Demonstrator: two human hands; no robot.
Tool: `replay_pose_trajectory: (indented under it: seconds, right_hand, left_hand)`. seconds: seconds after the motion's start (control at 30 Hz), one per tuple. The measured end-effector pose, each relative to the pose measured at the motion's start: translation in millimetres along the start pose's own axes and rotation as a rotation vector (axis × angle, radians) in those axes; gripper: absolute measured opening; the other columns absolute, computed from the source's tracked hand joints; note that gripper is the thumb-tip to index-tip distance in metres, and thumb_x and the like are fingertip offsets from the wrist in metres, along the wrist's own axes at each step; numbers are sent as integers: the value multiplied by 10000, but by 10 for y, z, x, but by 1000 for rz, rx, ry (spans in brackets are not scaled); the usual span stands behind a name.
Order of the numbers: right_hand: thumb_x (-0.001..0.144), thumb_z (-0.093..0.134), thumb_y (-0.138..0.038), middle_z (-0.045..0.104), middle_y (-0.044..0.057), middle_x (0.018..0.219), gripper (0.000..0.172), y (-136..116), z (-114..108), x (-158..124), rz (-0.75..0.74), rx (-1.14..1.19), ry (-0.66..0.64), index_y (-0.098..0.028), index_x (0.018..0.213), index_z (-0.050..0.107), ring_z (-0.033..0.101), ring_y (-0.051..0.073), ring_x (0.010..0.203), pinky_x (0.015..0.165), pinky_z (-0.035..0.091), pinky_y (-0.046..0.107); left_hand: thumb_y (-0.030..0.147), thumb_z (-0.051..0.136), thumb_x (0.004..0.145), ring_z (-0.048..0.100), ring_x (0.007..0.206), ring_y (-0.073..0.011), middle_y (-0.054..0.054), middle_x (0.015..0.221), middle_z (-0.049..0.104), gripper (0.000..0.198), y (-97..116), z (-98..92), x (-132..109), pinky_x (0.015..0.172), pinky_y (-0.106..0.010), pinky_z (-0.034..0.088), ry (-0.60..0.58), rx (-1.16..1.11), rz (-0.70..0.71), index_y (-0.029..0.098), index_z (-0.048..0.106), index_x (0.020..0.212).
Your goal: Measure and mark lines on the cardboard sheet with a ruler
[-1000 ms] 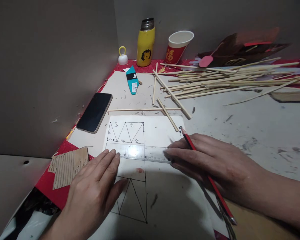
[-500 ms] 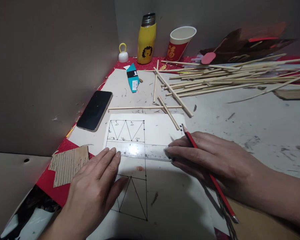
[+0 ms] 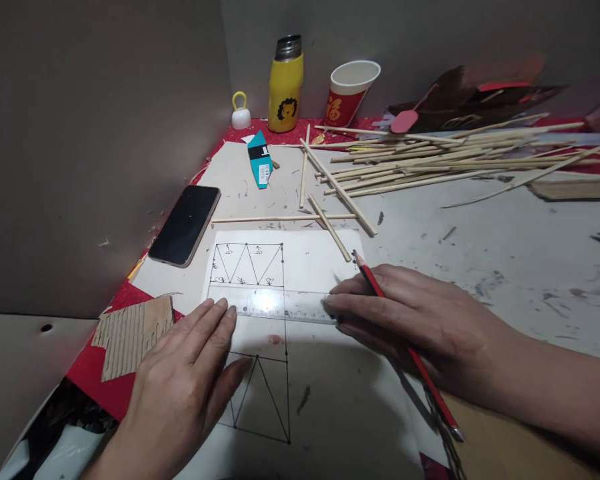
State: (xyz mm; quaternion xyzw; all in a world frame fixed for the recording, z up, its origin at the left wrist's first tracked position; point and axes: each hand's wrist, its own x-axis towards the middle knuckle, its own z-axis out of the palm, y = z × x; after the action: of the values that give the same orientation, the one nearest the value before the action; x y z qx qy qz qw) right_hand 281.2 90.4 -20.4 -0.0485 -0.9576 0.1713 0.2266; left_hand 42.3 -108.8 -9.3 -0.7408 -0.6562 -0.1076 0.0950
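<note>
A clear ruler [image 3: 303, 307] lies across a white sheet of paper [image 3: 325, 393] marked with black triangle and rectangle line drawings. My left hand [image 3: 187, 373] rests over the ruler's left end, fingers stretched out and thumb spread on the paper. At the other end, the fingertips of my right hand [image 3: 420, 320] touch the ruler. A red and black pencil [image 3: 420, 367] is held between the fingers of that hand, its sharpened tip pointing away near a few black dots on the sheet.
Beyond the paper lie loose thin wooden sticks [image 3: 340, 183] and a larger pile [image 3: 430, 160]. A phone [image 3: 185, 225], corrugated cardboard [image 3: 135, 337] and a teal piece [image 3: 260, 160] are on the left. A yellow bottle [image 3: 285, 93] and paper cup [image 3: 347, 97] stand at the back.
The camera view has shifted slightly, so a dark pointed tool tip now shows at the right edge. My hands, the ruler and the pencil hold practically the same places on the paper.
</note>
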Motion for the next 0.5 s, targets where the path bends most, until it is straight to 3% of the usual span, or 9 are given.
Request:
replay_pose_trajectory:
  seconds: [0.5]
  right_hand:
    - [978, 543, -159, 651, 88, 979, 203, 34, -3, -10, 25, 37, -29, -161, 1170, 609, 554, 186, 827, 695, 420, 336]
  left_hand:
    - [299, 565, 985, 611, 1235, -289, -125, 1335, 664, 412, -52, 38, -29, 961, -457, 545, 52, 16, 34, 97, 588, 1343]
